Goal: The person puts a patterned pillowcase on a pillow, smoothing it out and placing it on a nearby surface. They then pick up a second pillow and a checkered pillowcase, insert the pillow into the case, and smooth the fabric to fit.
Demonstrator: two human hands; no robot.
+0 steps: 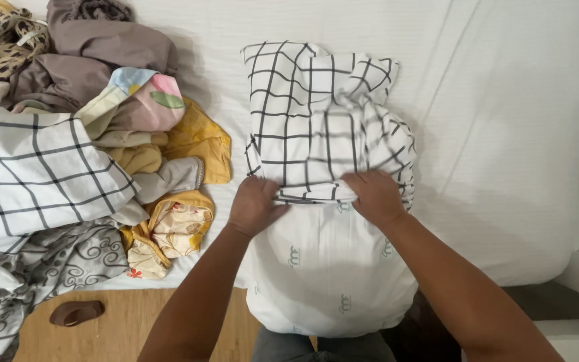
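The pillow (330,268) lies on the bed (504,134), the laundry heap (82,154) left of it.

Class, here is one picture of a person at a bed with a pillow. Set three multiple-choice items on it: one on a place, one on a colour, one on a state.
1. Where does the heap of bedding lie?
A. Left of the pillow
B. Right of the pillow
C. On the floor only

2. What does the pillowcase look like?
A. Plain yellow
B. White with black check lines
C. Leopard print

3. How far does the pillowcase cover the pillow?
A. All of it
B. None of it
C. The far part only

Answers:
1 A: the heap fills the picture's left side, the pillow the middle.
2 B: dark grid lines cross white cloth.
3 C: the left hand and right hand grip the case's edge midway, and the near half is bare white.
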